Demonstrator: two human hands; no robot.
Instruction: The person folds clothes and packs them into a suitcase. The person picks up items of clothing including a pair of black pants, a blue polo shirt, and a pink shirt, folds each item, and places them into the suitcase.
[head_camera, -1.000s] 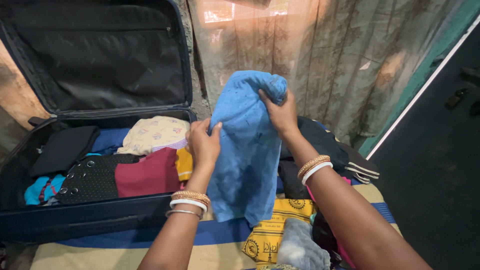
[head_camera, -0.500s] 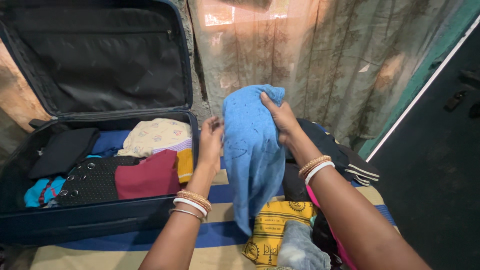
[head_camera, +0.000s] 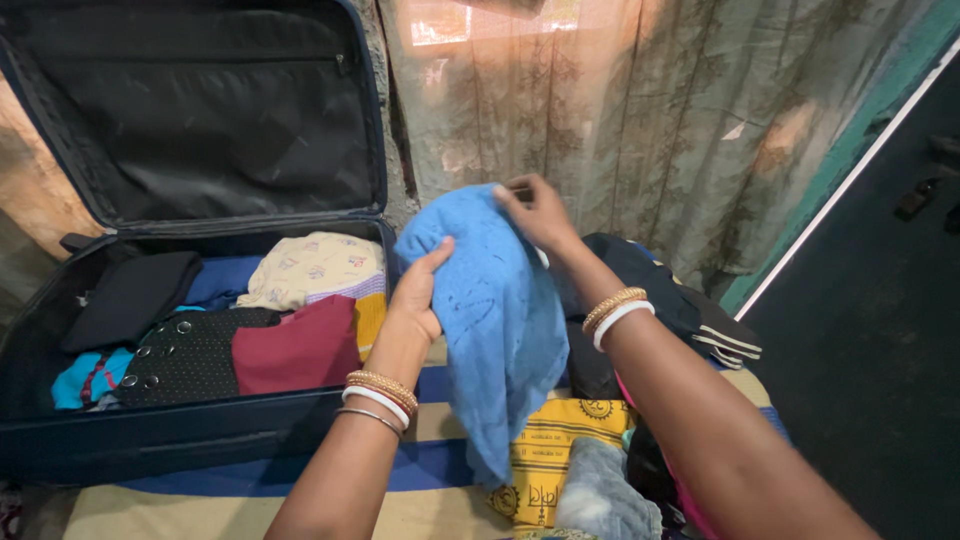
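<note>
From the head view, the left hand (head_camera: 420, 290) and right hand (head_camera: 535, 212) both pinch the blue cloth (head_camera: 495, 320) up in mid-air beside the open suitcase (head_camera: 150, 440), already part-filled with folded clothes (head_camera: 295, 350), while a loose pile (head_camera: 600, 470) waits below, unpacked.

Blue knit cloth (head_camera: 500, 310) is hanging in the air between both hands, soft and textured, speckled with small dark flecks. Its top edge is bunching up: left corner is draping over the left hand (head_camera: 418, 290), which is touching it from behind with the thumb on the front; upper right part is being pinched by the right hand (head_camera: 535, 212). The rest is drooping down below the hands, narrowing to a loose crumpled tail.
</note>
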